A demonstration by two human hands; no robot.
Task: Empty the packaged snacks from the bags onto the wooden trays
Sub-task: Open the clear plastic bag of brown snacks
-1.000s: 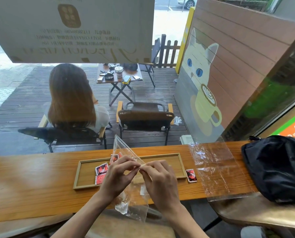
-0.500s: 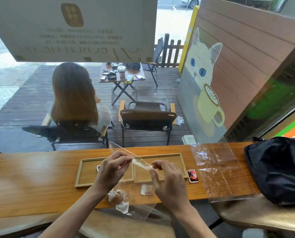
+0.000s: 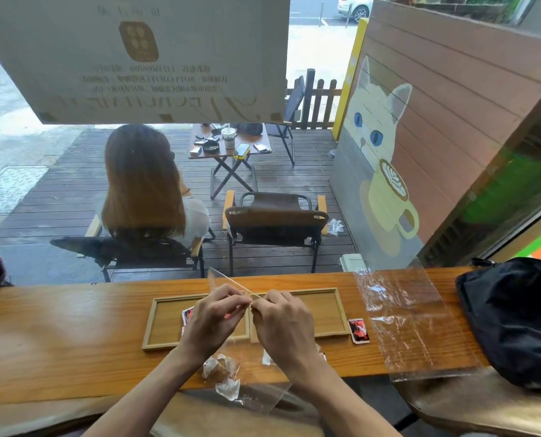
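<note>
Here, one line for each thing on show:
Left hand: the left hand (image 3: 214, 316) is raised over the trays, its grip pinched on the top edge of the clear bag (image 3: 250, 378), fingertips meeting those of the other hand.
Right hand: the right hand (image 3: 283, 326) pinches the same top edge just beside the left, grip clenched on the plastic.
Clear bag: it hangs from both hands down over the near edge of the counter (image 3: 58, 342); a corner of the plastic sticks up behind the fingers.
Bag contents: a brownish wrapped snack (image 3: 220, 369) lies low in the bag near the counter's edge; a small pale packet (image 3: 267, 357) sits beside the right wrist.
Left tray: the left wooden tray (image 3: 165, 323) holds a red packet (image 3: 188, 315), partly hidden by the left hand.
Right tray: the right wooden tray (image 3: 326, 310) touches the left one side by side; the hands cover part of it.
Loose packet: a red and black snack packet (image 3: 358, 331) lies on the counter just beside the right tray's outer corner.
Flat bag: a second clear plastic bag (image 3: 411, 323) lies spread flat on the counter, right of the trays.
Black bag: a black bag (image 3: 515, 320) rests at the counter's right end, near the flat plastic.
</note>
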